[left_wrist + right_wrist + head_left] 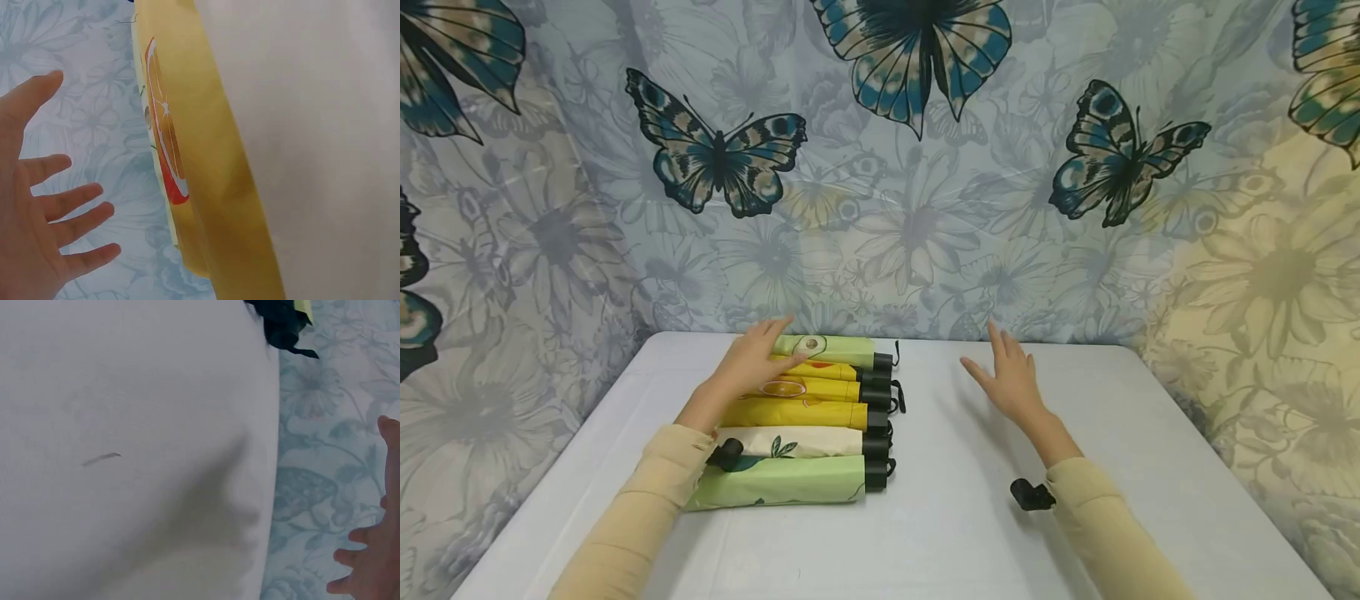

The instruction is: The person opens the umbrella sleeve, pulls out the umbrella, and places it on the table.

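Several folded umbrellas with black handles lie side by side on the white table. Farthest back is a light green avocado-print umbrella (842,347). In front come yellow ones, including a yellow umbrella with a fruit-slice print (827,391). A cream umbrella with green leaves (831,442) and a light green umbrella (797,482) lie nearest. My left hand (751,360) is over the left part of the back umbrellas, fingers spread; in the left wrist view it appears apart from them. To the right of the row, my right hand (1011,379) hovers above the table, fingers spread, holding nothing.
The white table (955,533) ends at the back against a butterfly-and-flower cloth (917,225), which also hangs at both sides. A black wrist camera (1032,495) sits at the right sleeve, another (727,454) at the left.
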